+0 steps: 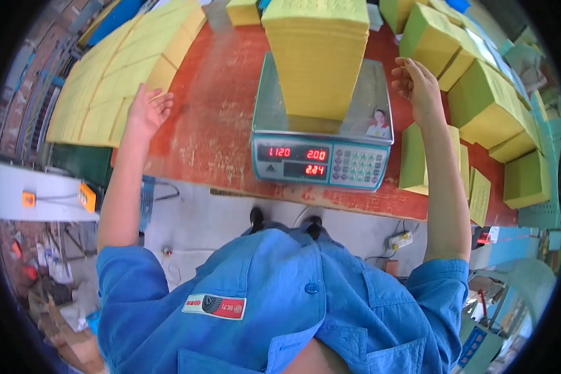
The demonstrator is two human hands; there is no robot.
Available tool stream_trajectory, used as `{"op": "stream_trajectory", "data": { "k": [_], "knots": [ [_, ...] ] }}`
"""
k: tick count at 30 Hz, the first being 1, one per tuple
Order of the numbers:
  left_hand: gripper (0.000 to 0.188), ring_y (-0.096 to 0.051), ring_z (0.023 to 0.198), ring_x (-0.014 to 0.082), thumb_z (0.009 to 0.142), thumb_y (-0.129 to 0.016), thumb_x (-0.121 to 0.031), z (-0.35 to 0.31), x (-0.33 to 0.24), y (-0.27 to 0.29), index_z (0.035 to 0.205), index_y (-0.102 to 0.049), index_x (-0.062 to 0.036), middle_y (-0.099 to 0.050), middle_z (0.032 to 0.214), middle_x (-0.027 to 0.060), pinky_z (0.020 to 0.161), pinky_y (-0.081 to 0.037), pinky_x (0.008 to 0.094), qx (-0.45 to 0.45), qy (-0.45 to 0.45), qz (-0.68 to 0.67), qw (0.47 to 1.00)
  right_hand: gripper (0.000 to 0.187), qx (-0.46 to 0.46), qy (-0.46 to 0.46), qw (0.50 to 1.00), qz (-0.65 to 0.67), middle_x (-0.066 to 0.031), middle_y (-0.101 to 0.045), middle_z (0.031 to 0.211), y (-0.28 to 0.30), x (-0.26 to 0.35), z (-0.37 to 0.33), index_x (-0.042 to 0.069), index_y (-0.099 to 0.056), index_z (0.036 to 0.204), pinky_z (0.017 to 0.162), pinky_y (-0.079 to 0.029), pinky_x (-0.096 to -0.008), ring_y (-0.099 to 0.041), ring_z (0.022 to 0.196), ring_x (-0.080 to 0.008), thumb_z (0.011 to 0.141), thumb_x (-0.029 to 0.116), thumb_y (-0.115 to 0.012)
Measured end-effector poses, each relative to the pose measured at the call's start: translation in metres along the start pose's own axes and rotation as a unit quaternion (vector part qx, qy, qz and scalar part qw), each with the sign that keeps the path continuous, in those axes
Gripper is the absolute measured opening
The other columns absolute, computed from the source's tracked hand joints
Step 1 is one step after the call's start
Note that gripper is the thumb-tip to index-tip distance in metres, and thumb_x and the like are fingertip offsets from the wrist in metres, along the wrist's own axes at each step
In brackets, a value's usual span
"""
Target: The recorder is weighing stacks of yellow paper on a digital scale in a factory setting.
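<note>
Head view, one frame. Red table (pixel 218 106) carries a digital scale (pixel 323 134) at centre. On its steel pan stands a tall, squared yellow paper stack (pixel 318 59), upright, filling most of the pan; red digits lit on the front display.

Containers: none seen as such. The scale pan is the only bearing surface with a load, and it bears the one yellow stack only.

Left hand (pixel 144 113): raised over the table's left edge, fingers (pixel 162 103) loosely spread, released, holding nothing. Fingertips lie at or just against the near corner of the fanned yellow sheets (pixel 115 68) laid out in overlapping rows on the left; actual contact cannot be told. The hand is well apart from the stack on the scale.

Right hand (pixel 417 87): raised to the right of the scale, palm turned down and inward, fingers curled a little but unclenched, holding nothing. It hovers near the right rim of the pan, between the yellow stack and the green bundles (pixel 480 93) piled along the table's right side. No touch with the stack; a gap of pan shows between them. A lower green bundle (pixel 411 156) sits just beside the scale under the forearm.

Stack position relative to both hands: between them, nearer the right hand, ahead of the body.

Further yellow and green bundles at the table's far edge. Blue jacket (pixel 274 305) fills the lower frame; grey floor below the table with a power strip (pixel 400 240).
</note>
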State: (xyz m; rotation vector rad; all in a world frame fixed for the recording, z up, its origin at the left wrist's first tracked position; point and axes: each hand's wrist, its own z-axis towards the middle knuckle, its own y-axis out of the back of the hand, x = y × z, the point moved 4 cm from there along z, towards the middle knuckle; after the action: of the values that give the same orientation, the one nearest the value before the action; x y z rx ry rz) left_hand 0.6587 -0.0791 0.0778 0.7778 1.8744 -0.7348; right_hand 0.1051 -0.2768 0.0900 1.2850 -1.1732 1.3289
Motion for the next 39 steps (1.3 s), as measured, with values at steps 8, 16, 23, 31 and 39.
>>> {"op": "stream_trajectory", "data": {
  "k": [8, 16, 23, 31, 39],
  "knots": [
    [0.062, -0.061, 0.089, 0.0225, 0.100, -0.037, -0.054, -0.083, 0.026, 0.048, 0.132, -0.042, -0.0010, -0.061, 0.117, 0.0206, 0.078, -0.049, 0.0336, -0.090, 0.008, -0.001, 0.996, 0.033, 0.112, -0.045, 0.992, 0.027, -0.0067, -0.065, 0.098, -0.055, -0.050, 0.037, 0.003, -0.063, 0.115, 0.068, -0.048, -0.0254, -0.064, 0.082, -0.0148, 0.096, 0.029, -0.057],
    [0.059, -0.060, 0.090, 0.0210, 0.102, -0.035, -0.052, -0.088, 0.020, 0.041, 0.132, -0.043, -0.0020, -0.061, 0.117, 0.0171, 0.080, -0.048, 0.0316, -0.054, 0.002, 0.002, 0.999, 0.032, 0.098, -0.040, 0.993, 0.051, -0.0077, -0.065, 0.103, -0.076, -0.060, 0.043, 0.003, -0.062, 0.117, 0.071, -0.049, -0.0278, -0.064, 0.086, -0.0174, 0.095, 0.027, -0.058],
    [0.057, -0.061, 0.087, 0.0191, 0.102, -0.033, -0.051, -0.057, 0.000, -0.005, 0.129, -0.045, -0.0019, -0.062, 0.115, 0.0167, 0.075, -0.049, 0.0293, 0.021, 0.000, 0.042, 0.999, 0.030, 0.070, -0.032, 0.996, 0.047, -0.0079, -0.066, 0.100, -0.062, -0.060, 0.056, 0.003, -0.063, 0.113, 0.070, -0.049, -0.0287, -0.065, 0.083, -0.0181, 0.094, 0.025, -0.060],
    [0.057, -0.064, 0.087, 0.0171, 0.102, -0.037, -0.049, -0.037, -0.043, -0.104, 0.130, -0.046, -0.0002, -0.063, 0.113, 0.0169, 0.074, -0.052, 0.0275, 0.225, -0.045, 0.094, 0.969, 0.029, -0.001, 0.004, 0.998, 0.058, -0.0073, -0.067, 0.094, -0.069, -0.065, 0.068, 0.001, -0.064, 0.107, 0.070, -0.050, -0.0296, -0.064, 0.081, -0.0163, 0.092, 0.026, -0.061],
    [0.050, -0.057, 0.109, 0.0191, 0.101, -0.041, -0.048, -0.052, -0.065, -0.170, 0.125, -0.054, -0.0051, -0.059, 0.124, 0.0113, 0.087, -0.050, 0.0379, 0.264, -0.096, 0.087, 0.956, 0.032, -0.023, 0.046, 0.997, 0.064, -0.0093, -0.067, 0.096, -0.107, -0.056, 0.050, -0.001, -0.067, 0.101, 0.076, -0.048, -0.0339, -0.060, 0.085, -0.0181, 0.092, 0.029, -0.059]
  ]
}}
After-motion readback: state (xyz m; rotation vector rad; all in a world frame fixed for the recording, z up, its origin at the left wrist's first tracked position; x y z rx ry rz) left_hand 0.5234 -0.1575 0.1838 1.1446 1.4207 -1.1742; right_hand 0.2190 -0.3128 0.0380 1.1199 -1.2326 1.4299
